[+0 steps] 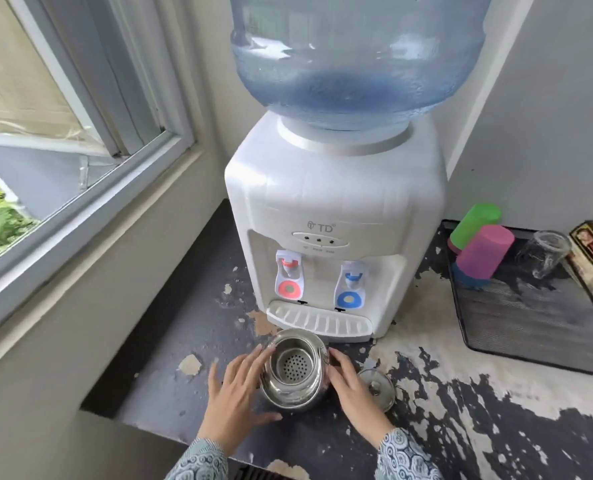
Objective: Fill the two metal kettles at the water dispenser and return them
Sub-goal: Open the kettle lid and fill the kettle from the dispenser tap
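Head view looks down on my left hand (239,386) and right hand (352,384), fingers straight, pressed flat to either side of the open kettle (293,370) to steady it before the dispenser (333,209), its lid (376,388) set aside for filling.

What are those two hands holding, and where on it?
The open metal kettle, by its round sides: left hand and right hand flank its body. Whether they grip or only touch is unclear.

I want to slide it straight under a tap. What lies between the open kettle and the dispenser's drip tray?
Nothing: in the head view the kettle stands just before the drip tray, only a sliver of worn countertop between.
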A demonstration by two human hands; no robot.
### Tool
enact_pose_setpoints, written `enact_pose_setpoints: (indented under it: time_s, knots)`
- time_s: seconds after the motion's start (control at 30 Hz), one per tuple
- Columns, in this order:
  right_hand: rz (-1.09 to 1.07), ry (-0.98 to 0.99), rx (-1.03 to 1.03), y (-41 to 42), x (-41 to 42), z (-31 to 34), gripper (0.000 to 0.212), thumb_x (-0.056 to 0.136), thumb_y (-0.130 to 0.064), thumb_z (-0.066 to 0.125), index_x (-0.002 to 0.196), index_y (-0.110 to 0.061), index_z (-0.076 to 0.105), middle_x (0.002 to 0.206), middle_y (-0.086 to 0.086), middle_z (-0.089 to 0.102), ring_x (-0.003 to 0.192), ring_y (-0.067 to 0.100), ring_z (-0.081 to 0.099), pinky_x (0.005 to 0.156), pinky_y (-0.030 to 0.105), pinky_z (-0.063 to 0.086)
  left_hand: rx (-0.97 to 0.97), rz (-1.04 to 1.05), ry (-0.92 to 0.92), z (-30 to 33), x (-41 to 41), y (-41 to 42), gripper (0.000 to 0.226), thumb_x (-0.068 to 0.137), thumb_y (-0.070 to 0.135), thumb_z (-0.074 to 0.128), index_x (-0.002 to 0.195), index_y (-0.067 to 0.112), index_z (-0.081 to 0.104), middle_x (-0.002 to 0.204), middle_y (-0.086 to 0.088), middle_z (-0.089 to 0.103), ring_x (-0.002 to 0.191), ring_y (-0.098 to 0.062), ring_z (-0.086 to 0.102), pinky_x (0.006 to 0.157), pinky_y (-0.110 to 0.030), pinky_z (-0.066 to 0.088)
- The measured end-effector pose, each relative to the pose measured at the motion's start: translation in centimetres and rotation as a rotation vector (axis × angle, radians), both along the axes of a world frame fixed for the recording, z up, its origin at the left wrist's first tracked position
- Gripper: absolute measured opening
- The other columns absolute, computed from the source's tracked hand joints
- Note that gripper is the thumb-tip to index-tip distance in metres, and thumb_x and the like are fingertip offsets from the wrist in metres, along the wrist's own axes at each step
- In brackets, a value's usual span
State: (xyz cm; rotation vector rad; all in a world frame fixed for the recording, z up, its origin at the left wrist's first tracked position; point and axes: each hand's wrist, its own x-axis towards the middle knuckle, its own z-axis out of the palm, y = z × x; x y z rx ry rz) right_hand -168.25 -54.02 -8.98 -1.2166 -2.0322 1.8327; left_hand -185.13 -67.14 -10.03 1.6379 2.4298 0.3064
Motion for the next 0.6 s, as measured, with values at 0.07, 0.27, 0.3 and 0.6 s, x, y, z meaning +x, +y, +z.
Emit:
enact_pose_setpoints:
  time_s: [0.07,0.27,0.3,0.6]
  knots:
    - [-0.109,0.044,0.003,-0.9,-0.5,-0.3,0.03,0.097,-0.033,0.036,0.125,-0.044,0.036,0.12,-0.016,0.049,0.118,0.005,0.043,0.104,0.025,0.029,0.044,-0.024,-0.138,0.4,-0.8,0.0,0.133,0.029,0.068,0.076,0.143,0.035,0.015,0.107,0.015,0.065,0.091,-0.002,0.046,0.074,-0.025,0.049]
    - [-0.385,0.114,0.051,-3.5,-2.9,-0.5,0.024,0.091,-0.047,0.043,0.111,-0.057,0.046,0.123,-0.017,0.057,0.117,0.009,0.051,0.105,0.046,0.04,0.092,-0.145,-0.1,2.2,-5.4,0.9,0.099,0.048,0.074,0.06,0.134,0.031,0.036,0.101,0.016,0.066,0.083,-0.003,0.04,0.062,-0.015,0.029]
    - [-0.414,0.139,0.064,-3.4,-3.1,0.0,0.024,0.091,-0.046,0.042,0.112,-0.056,0.047,0.121,-0.02,0.056,0.118,0.008,0.051,0.105,0.045,0.04,0.111,-0.161,-0.097,3.0,-5.9,1.3,0.096,0.05,0.077,0.053,0.132,0.03,0.039,0.1,0.015,0.066,0.084,-0.003,0.043,0.063,-0.014,0.029]
    - [-0.458,0.182,0.015,-1.7,-5.5,3.0,0.032,0.097,-0.038,0.026,0.124,-0.039,0.042,0.13,-0.009,0.05,0.116,0.017,0.052,0.083,0.026,0.047,0.09,-0.184,-0.198,6.8,-9.3,6.0,0.092,0.049,0.061,0.075,0.128,0.027,0.043,0.106,-0.005,0.064,0.102,-0.024,0.051,0.084,-0.033,0.039]
